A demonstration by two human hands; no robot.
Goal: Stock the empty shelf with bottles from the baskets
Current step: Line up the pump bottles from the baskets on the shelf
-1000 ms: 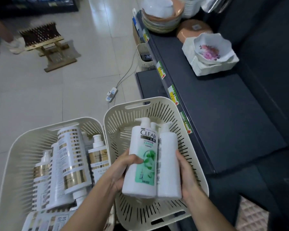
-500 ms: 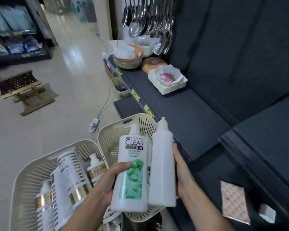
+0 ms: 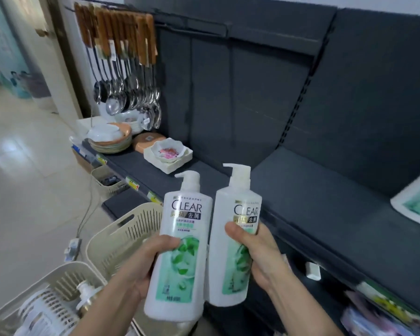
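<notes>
Shop aisle: pale tiled floor [image 3: 27, 180] at left, dark grey shelving at right; the shelf [image 3: 313, 202] runs from rear left to front right.

1. Floor, far left: a power strip [image 3: 72, 246] with its cord; a small basket [image 3: 107, 178] against the shelving base.
2. Front left: 2 cream slotted baskets side by side; the left basket [image 3: 66, 275] contains white-and-gold bottles [image 3: 44, 314], blurred; the right basket [image 3: 124, 236] stands just behind the left forearm.
3. Rear left: ladles [image 3: 121, 76] hang above the shelf; below them, stacked plates [image 3: 109, 140], an orange dish [image 3: 147, 141] and a flowered bowl [image 3: 167, 152] on a white square stack occupy the shelf's far end.
4. Centre: the left hand [image 3: 141, 265] grips the left bottle [image 3: 180, 251] upright, thumb across the label, fingers curled behind it and hidden; the right hand [image 3: 260, 253] grips the right bottle [image 3: 233, 251] likewise, thumb on the label, fingers hidden behind. Both bottles are in the air, just beside each other, in front of the shelf edge; contact between them cannot be determined.
5. Far right: 1 matching bottle [image 3: 417, 202] on the shelf, cut off by the frame edge.
</notes>
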